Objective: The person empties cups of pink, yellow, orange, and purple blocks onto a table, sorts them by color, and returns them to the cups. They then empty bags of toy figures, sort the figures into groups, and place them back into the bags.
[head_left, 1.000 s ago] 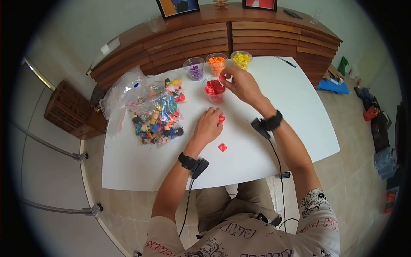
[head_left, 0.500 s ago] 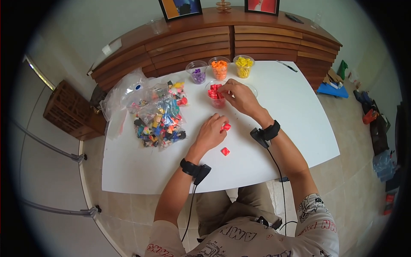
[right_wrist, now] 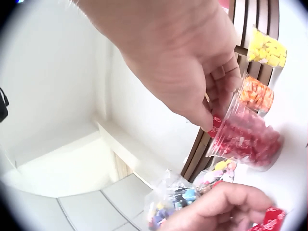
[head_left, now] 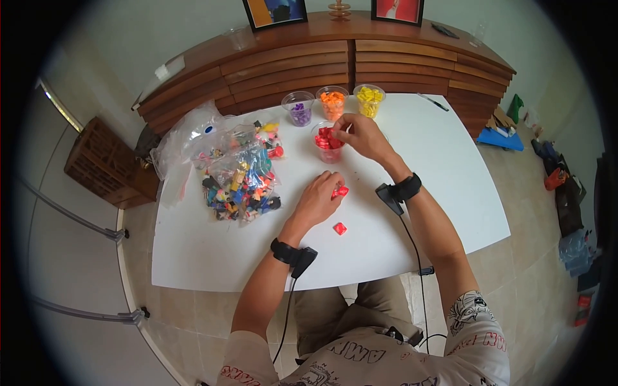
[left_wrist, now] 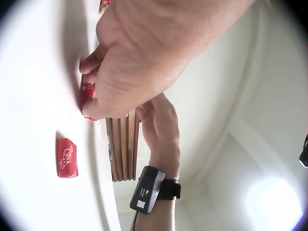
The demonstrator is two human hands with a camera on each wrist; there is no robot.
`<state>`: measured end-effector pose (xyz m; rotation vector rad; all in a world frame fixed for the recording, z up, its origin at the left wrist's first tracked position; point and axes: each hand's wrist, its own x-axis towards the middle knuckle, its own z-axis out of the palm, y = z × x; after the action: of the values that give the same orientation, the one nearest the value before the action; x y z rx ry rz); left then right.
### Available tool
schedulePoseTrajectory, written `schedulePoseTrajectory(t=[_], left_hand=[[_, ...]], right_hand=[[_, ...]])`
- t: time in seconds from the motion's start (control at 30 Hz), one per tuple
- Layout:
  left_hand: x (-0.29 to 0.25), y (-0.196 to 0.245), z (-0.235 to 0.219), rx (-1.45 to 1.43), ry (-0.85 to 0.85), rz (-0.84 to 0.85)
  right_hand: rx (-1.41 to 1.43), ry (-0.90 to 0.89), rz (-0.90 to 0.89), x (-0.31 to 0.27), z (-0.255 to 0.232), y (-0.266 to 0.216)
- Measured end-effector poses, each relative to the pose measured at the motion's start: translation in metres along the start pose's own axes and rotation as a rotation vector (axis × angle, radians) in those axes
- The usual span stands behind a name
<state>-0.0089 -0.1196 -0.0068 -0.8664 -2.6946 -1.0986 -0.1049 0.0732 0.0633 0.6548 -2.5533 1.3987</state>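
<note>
white table [head_left: 444, 167], wooden sideboard [head_left: 399, 61] behind, tiled floor [head_left: 553, 257], framed pictures [head_left: 273, 11]

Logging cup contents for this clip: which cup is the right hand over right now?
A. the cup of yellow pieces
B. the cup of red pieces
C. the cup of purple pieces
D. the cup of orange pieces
B. The right hand pinches a red piece at the rim of the cup of red pieces, which stands in front of the purple, orange and yellow cups.
</note>
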Motion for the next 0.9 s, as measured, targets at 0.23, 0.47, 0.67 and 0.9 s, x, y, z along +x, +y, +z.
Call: schedulePoseTrajectory(t=[0.23,0.47,0.67,0.9], left_hand=[[0.000,-0.005,-0.002,-0.012,0.008,0.012],[0.001,-0.014,-0.032,-0.128,0.047,-0.024],[0.038,0.007,-0.068,-0.151,0.391,0.022],[0.084,-0.013,-0.057,0.032,0.377,0.145]], right_hand=[[-0.342,0.158,-0.168,0.013,0.016,0.000],[-0.371,-0.176,-0.086,-0.075,0.006,-0.008],[-0.336,-0.408,-0.086,-0.095,0.022,-0.003],[-0.226,0.056,-0.066,-0.051,-0.005,-0.035]])
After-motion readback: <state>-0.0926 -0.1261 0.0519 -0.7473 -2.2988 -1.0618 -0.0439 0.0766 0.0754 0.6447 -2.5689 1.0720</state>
